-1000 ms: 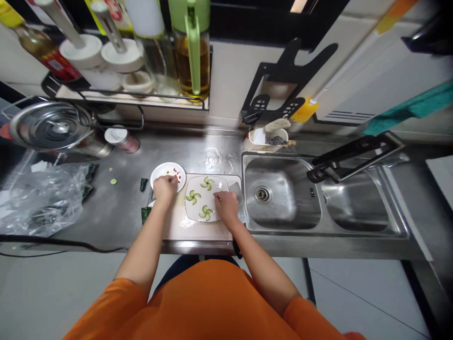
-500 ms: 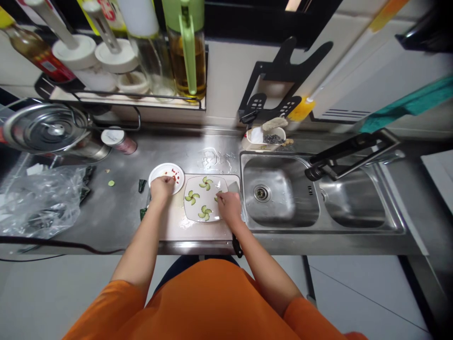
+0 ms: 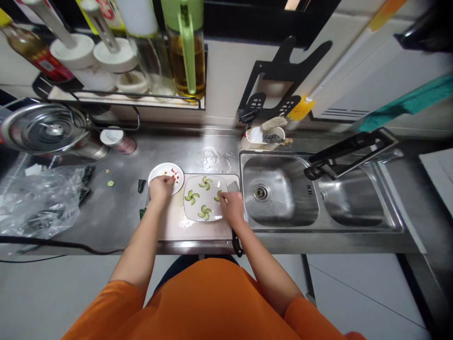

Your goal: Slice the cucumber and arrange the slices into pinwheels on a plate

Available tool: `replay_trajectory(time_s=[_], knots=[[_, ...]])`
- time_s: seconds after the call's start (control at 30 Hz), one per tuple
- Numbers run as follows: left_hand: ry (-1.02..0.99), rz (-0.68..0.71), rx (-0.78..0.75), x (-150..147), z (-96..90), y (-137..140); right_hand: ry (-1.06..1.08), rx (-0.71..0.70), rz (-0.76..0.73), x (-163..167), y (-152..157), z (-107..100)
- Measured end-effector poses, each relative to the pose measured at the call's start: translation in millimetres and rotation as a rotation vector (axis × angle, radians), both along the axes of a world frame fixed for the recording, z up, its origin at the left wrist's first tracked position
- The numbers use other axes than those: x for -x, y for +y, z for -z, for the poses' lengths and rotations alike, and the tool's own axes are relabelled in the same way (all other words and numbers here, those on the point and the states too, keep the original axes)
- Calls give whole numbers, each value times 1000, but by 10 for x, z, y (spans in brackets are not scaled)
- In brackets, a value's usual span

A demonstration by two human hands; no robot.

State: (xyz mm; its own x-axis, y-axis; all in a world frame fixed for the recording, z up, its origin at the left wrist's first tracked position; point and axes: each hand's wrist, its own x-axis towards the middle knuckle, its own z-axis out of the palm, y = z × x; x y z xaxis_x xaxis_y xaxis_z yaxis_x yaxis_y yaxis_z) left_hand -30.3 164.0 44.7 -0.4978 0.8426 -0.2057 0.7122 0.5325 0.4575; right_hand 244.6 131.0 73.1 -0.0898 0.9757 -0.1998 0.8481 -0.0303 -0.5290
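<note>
On a white cutting board [image 3: 174, 227] lies a squarish white plate [image 3: 205, 196]. Pinwheels of green cucumber slices [image 3: 205, 183] are laid out on it, some with a small red centre. My right hand [image 3: 233, 208] is closed in a pinch over the plate's right edge, beside the rightmost pinwheel [image 3: 217, 196], which it partly covers. To the left, my left hand [image 3: 161, 190] hovers over a small round white plate [image 3: 155, 172] with several tiny red pieces [image 3: 176, 173]; its fingers are bunched. Whatever either pinch holds is too small to see. A knife [image 3: 237, 243] lies under my right wrist, handle toward me.
The double sink [image 3: 283, 189] with a black faucet [image 3: 339, 153] is at right. A pot [image 3: 49, 127], a pink-and-white can [image 3: 118, 140] and a crumpled plastic bag [image 3: 42, 203] stand left. Above hangs a shelf [image 3: 141, 97] of bottles and jars. Dark green scraps [image 3: 141, 185] lie left of the board.
My right hand has drawn back slightly to the right, showing more of the rightmost pinwheel. My left hand stays over the small round plate.
</note>
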Motion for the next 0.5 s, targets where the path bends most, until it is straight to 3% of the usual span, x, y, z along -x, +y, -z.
replay_trajectory(time_s=[0.13,0.3,0.5], knots=[[-41,-48,-68,-153,-157,-116,-7,-49,19,-166,-24,61],[-145,235,-205,-676,-221,-340,-24,-57,29,-315,-79,169],[-244,459,-249,-1335,-84,-464,-48,-40,7,-312,-137,204]])
